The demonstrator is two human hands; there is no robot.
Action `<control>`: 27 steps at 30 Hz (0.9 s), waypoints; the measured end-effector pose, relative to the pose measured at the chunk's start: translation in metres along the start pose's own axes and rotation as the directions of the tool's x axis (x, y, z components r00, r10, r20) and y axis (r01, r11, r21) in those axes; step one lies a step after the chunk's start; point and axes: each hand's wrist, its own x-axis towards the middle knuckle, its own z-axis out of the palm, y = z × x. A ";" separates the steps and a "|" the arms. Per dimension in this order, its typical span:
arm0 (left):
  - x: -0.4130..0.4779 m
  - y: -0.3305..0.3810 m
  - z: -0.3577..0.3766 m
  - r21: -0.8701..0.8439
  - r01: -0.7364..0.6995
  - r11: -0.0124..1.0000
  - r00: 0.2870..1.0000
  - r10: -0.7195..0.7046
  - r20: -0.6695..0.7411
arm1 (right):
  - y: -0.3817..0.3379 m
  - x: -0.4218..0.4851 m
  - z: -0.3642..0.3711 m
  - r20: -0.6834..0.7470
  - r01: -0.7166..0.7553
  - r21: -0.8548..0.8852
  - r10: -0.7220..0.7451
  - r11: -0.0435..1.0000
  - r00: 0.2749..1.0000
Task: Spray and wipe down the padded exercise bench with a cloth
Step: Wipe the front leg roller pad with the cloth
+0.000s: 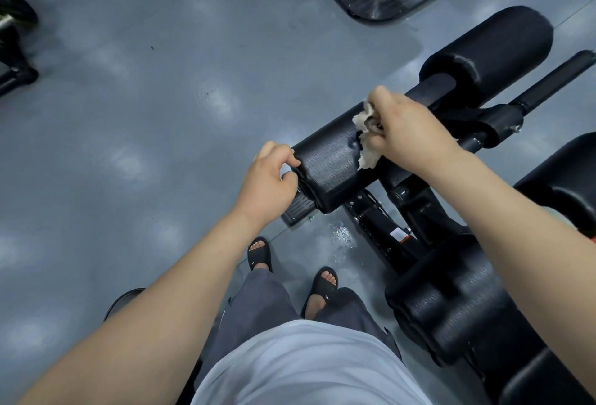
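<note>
Grey, glossy gym floor (154, 108) spreads under everything, with a small wet patch (342, 233) glinting just beside the frame of the bench (377, 224). The bench runs from the lower right, where a broad seat pad (451, 311) lies, up to two black rollers: the near roller pad (332, 167) in front of the person and the far roller pad (493, 50) beyond it.

The step in hand looks like the wiping, and on the near roller rather than the seat. The right hand (411, 133) is closed round a crumpled pale cloth (366, 145), fingers curled over it, and presses the bunched fabric onto the top of the near roller pad close to where the roller meets the frame. The left hand (272, 177) takes the roller's free end, thumb and curled fingers pinching its edge, seemingly to steady it or stop it turning.

No spray bottle shows (the drops on the floor suggest spraying is already done here, though that is only a guess). The pad's surface shows a sheen under the cloth.

Next, the move calls for drawing the cloth along the roller toward the left hand with firm, even pressure, then turning the roller to reach its underside, before going on to the far roller and the seat pad.
</note>
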 end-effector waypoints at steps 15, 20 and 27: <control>0.000 0.005 -0.001 0.002 0.042 0.999 0.999 -0.042 -0.002 | -0.010 -0.019 -0.003 0.139 0.167 -0.053 -0.159 0.984 0.978; -0.004 0.001 0.001 -0.003 0.041 0.999 0.999 -0.041 0.004 | 0.018 -0.010 -0.008 -0.024 -0.122 0.007 0.122 0.993 0.992; -0.016 -0.005 0.011 0.064 -0.067 0.996 0.997 0.070 -0.044 | -0.017 -0.027 0.008 0.072 0.075 0.083 -0.081 0.994 0.994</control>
